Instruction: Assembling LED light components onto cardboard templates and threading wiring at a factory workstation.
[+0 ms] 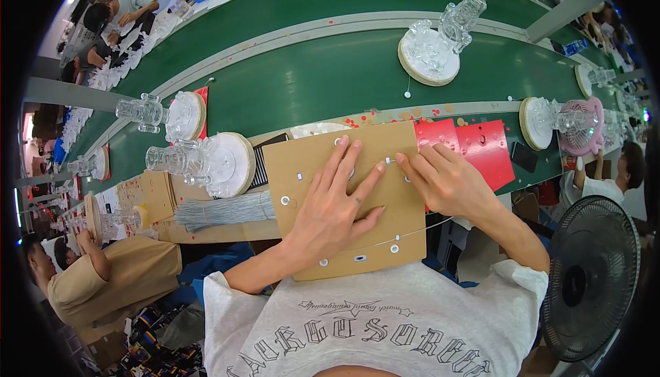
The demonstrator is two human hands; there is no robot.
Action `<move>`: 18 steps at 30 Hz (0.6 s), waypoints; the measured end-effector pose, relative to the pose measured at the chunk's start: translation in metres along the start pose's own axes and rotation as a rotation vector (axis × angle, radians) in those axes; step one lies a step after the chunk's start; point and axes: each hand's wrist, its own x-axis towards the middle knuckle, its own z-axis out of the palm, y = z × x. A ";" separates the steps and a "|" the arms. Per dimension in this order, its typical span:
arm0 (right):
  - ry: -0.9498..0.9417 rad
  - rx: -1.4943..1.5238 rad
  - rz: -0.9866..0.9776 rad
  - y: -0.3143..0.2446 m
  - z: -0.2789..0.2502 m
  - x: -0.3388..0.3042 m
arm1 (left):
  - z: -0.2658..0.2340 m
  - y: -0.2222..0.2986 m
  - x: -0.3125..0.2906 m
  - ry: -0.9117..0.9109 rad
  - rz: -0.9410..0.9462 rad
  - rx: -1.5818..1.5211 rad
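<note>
Brown cardboard panel (pixel 399 213) spans the near edge of the green bench (pixel 295 81), its lower edge close to the wearer's shirt; what bears it from below can't be told. Left hand (pixel 330 205) lies loose and spread on the panel's face, palm down, clasping nothing. Right hand (pixel 447 181) is curled, fingertips together at the panel's right side; whatever they pinch is too small to make out. Handling, by judgement: light, fairly stiff, dry and not slippery, prone to creasing at corners; best taken by its two opposite side edges, clear of the thin wire (pixel 427 228) crossing its lower part. Counts: one panel, with at least four pale rings in it; one wire bundle (pixel 227 212) by the bench's near edge, left of the panel, strands beyond counting; two red sheets (pixel 488 150) to the right along that edge, joined or overlapping unclear; one dark flat slab (pixel 524 157) beyond them; two clear plastic models (pixel 223 164) near the panel's left, likely fragile; one black fan (pixel 588 277) off the bench, lower right.
</note>
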 end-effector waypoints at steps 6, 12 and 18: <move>0.008 -0.029 -0.046 0.001 0.002 0.003 | -0.001 0.000 0.003 -0.009 0.018 0.030; -0.029 -0.018 -0.076 0.000 0.003 0.003 | 0.000 0.002 0.006 -0.023 0.032 0.049; 0.067 0.114 -0.011 0.007 0.004 0.005 | 0.001 0.000 0.005 -0.008 0.037 0.026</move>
